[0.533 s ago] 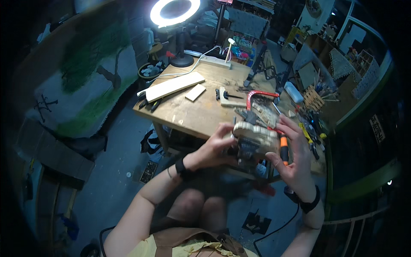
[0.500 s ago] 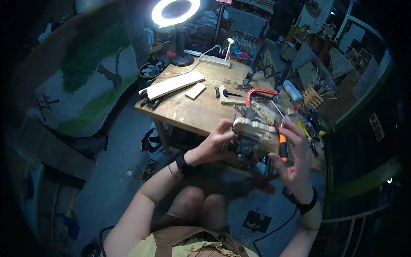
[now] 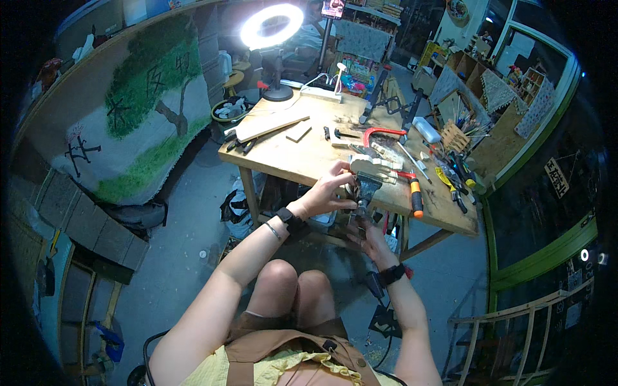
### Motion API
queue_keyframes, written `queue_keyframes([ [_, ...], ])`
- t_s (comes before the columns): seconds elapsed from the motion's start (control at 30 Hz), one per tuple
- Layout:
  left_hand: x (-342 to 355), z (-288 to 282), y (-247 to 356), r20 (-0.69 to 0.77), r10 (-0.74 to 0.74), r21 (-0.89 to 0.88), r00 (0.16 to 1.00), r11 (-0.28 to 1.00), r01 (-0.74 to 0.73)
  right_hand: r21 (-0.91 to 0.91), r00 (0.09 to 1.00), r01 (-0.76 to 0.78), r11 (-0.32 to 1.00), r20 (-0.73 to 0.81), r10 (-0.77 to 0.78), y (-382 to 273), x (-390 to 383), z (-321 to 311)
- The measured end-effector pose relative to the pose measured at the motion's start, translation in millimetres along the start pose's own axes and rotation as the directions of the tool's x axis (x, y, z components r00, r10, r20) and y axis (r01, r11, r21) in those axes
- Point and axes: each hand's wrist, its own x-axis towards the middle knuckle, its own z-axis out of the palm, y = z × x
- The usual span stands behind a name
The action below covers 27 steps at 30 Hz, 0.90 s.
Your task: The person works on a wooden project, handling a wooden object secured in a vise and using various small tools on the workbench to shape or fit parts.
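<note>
A pale wooden piece (image 3: pixel 372 168) sits in a small bench vise (image 3: pixel 365 190) at the near edge of the tabletop (image 3: pixel 309 154), its long axis running from nine to three o'clock. The left hand (image 3: pixel 329 191) rests against the vise and the wood's near end, fingers curled on them. The right hand (image 3: pixel 367 237) is below the edge at six o'clock from the vise, reaching up under it; whether its fingers grip anything cannot be told. An orange-handled tool (image 3: pixel 416 197) lies at three o'clock of the vise. A ring light (image 3: pixel 271 26) glows at the far side of this cluttered workshop.
</note>
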Motion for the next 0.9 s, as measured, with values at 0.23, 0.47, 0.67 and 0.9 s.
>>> queue_keyframes([
  [0.23,1.6,1.2,-0.6,0.008,0.023,0.052,1.000,0.998,-0.023,0.399,0.989,0.125,0.909,0.025,-0.147,30.4,55.8,17.8],
  [0.47,2.0,-5.5,4.1,0.067,-0.001,-0.004,0.998,1.000,0.002,0.073,0.935,0.224,0.972,-0.298,-0.193,32.0,40.9,3.3],
  [0.67,-6.7,-5.3,5.2,0.040,-0.223,-0.344,0.974,0.912,0.223,0.257,0.996,0.052,0.965,-0.080,-0.032,32.9,52.5,-3.6],
  [0.9,2.8,0.7,-8.8,0.139,-0.086,-0.180,0.987,0.977,0.111,-0.810,0.802,0.503,0.302,0.307,-0.513,29.4,123.8,-49.8],
])
